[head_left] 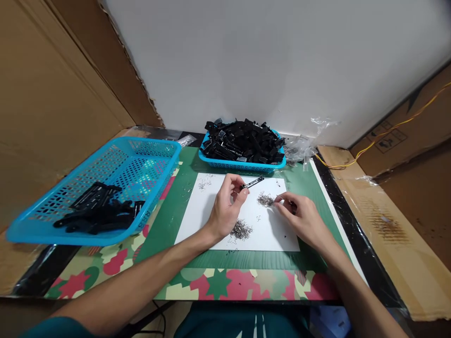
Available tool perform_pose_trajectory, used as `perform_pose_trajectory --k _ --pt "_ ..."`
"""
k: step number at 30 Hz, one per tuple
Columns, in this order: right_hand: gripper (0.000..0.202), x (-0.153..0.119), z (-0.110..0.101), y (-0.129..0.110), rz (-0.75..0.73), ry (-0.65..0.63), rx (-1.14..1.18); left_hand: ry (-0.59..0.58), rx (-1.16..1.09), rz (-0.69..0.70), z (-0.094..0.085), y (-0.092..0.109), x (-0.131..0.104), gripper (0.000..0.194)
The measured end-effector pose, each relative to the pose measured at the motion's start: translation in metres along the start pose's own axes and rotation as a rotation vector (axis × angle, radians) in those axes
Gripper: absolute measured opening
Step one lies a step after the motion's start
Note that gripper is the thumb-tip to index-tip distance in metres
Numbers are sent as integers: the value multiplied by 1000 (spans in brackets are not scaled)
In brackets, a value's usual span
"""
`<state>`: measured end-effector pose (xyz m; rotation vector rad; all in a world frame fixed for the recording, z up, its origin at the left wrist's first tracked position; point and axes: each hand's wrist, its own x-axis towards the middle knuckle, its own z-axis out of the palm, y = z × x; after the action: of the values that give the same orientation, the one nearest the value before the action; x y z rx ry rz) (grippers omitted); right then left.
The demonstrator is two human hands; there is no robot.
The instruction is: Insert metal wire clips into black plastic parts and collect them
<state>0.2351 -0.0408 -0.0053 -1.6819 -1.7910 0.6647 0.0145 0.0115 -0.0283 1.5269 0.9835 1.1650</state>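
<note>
A big blue basket (168, 162) sat at the frame's left. White paper (197, 211) lay in the middle. Over it, the right hand (301, 213) had a narrow grip, I couldn't tell on what; the left hand (224, 209) pinched a black bar (254, 182), mid-frame, near a little wire pile (265, 199).

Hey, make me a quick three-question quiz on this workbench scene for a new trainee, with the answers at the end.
1. Multiple choice: what does the left hand hold?
A) a screwdriver
B) a narrow black part
C) a roll of tape

2. True or false: the far blue basket is heaped fuller than the left blue basket.

3. Fill in the blank: the fingers of the right hand are at a pile of small metal pieces lying on a ____ sheet.

Key: 1. B; 2. True; 3. white
</note>
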Motion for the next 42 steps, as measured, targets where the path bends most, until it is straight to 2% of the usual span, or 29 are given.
perform_pose_trajectory --k 3,5,6,10,13,20,32,36,42 --pt "27 6 0 9 20 86 23 -14 -2 6 0 -2 0 17" --pt "32 14 -7 19 58 168 31 -25 1 4 0 -2 -1 17" --pt "34 20 -10 25 78 168 29 -34 3 0 0 -2 -1 17" --pt "33 39 -22 44 91 -18 54 -88 56 -13 -1 3 0 17" --pt "31 45 -20 48 75 -69 57 -107 127 -18 -1 8 0 16" --pt "29 44 -14 47 68 -114 43 -174 159 -10 1 13 -1 16" --pt "28 35 -22 47 61 -213 114 -202 211 -7 0 13 -2 15" --pt "27 30 -21 41 25 -171 263 -238 233 72 0 13 -1 16" --pt "20 17 -8 12 -53 -190 644 -339 221 205 -2 13 -3 20"
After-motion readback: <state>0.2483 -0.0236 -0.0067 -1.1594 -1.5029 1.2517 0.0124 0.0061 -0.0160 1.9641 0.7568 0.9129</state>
